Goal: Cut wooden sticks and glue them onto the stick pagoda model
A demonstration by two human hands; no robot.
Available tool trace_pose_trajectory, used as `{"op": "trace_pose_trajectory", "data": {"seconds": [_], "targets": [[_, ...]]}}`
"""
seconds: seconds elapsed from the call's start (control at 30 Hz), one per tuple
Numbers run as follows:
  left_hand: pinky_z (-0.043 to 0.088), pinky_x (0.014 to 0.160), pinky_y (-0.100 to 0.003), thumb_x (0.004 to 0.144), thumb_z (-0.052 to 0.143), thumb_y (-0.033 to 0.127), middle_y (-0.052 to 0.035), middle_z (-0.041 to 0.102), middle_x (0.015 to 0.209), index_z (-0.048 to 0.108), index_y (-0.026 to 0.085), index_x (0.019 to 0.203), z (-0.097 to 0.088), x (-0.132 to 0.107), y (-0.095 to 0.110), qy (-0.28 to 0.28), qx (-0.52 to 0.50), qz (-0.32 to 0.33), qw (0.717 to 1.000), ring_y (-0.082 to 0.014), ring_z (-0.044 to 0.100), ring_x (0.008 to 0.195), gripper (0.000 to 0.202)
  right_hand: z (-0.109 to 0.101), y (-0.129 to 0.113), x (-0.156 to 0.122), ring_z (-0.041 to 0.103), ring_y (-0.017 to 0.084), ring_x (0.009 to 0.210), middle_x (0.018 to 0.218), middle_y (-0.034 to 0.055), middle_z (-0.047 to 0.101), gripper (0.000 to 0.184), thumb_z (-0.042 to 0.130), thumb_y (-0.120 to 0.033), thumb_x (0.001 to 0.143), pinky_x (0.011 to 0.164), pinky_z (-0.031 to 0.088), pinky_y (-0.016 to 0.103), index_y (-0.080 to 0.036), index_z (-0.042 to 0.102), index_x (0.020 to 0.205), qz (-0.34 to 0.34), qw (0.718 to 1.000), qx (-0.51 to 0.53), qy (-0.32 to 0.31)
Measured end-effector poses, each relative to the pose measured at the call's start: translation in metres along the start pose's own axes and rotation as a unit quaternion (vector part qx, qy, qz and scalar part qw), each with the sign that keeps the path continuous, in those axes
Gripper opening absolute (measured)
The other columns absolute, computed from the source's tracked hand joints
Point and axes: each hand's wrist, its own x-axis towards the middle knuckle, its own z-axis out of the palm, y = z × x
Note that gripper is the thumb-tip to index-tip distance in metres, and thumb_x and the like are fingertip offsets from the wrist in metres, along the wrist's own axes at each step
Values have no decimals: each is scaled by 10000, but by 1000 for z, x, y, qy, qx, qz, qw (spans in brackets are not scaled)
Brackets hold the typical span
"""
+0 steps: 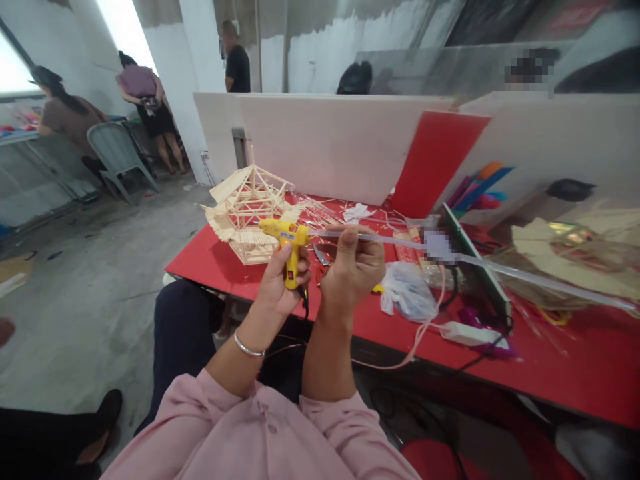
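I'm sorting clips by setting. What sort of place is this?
Probably a shared craft workshop. A stick model house stands on the red table. The left hand holds a glue gun and the right hand a clear stick. Other people work in the background.

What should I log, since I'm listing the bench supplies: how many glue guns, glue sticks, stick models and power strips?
Glue gun: 1, in the left hand
Glue stick: 1, in the right hand
Stick model: 1
Power strip: 1
Total: 4
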Motion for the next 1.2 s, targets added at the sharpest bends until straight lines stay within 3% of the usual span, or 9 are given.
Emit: {"op": "trace_pose_trajectory", "data": {"seconds": [0.13, 0.3, 0.7, 1.07, 1.2], "targets": [[360, 382, -108, 773, 742, 249, 4, 625, 723, 646, 136, 901, 2, 0, 0, -5, 4, 11, 1000, -29, 513, 509, 196, -1, 0, -1, 654, 99, 643, 785, -18, 681, 234, 601, -428, 894, 575, 570, 244, -201, 602, 837, -3, 1000, -15, 9], [350, 381, -120, 754, 762, 284, 7, 627, 718, 643, 149, 859, 0, 2, 0, 39, 54, 55, 996, -31, 518, 502, 208, -1, 2, -5, 666, 111, 651, 790, -13, 695, 239, 641, -438, 867, 601, 572, 262, -200, 621, 855, 6, 999, -38, 4], [340, 377, -135, 666, 842, 317, 16, 662, 697, 660, 143, 870, -5, 3, -3, 14, 95, 99, 990, -34, 551, 485, 324, -2, 12, -4, 652, 107, 611, 762, -12, 703, 268, 688, -447, 815, 517, 550, 237, -188, 632, 855, 48, 999, 2, 12], [353, 371, -136, 638, 851, 315, 16, 671, 670, 629, 170, 798, -5, 3, -2, 35, 141, 150, 978, -55, 558, 465, 310, 5, 18, -3, 622, 103, 516, 609, -24, 656, 326, 741, -473, 749, 461, 503, 221, -178, 604, 725, 93, 994, 34, 41], [350, 368, -129, 628, 857, 318, 21, 672, 677, 628, 175, 812, -4, 3, 0, 33, 140, 151, 978, -50, 550, 460, 326, 4, 18, -4, 652, 108, 584, 690, -4, 698, 308, 704, -476, 784, 505, 512, 222, -177, 632, 773, 106, 993, 41, 9]]}}
